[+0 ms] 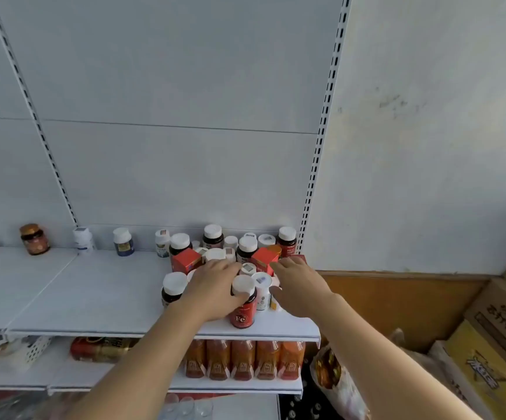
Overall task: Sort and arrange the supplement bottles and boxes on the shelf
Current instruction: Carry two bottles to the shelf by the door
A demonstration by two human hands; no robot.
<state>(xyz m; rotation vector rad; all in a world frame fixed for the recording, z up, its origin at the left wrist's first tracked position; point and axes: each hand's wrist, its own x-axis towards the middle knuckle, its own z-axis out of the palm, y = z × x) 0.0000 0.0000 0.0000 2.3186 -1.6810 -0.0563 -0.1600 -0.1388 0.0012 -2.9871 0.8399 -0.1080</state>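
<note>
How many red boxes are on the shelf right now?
2 clear: one red box beyond the left hand, another beside the right hand. A red edge under it may be a third.

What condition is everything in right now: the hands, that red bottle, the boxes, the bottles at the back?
Left hand: gripping the red Fe bottle.
Red Fe bottle: upright, capped, at shelf front.
Right hand: fingers straight, over the cluster.
Red boxes: closed, tilted among bottles.
Back-row bottles: upright, capped.

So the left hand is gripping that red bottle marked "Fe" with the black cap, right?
Not quite: the cap is white, not black. The head view shows the left hand gripping the red "Fe" bottle near its top, at the front of the white shelf.
</note>
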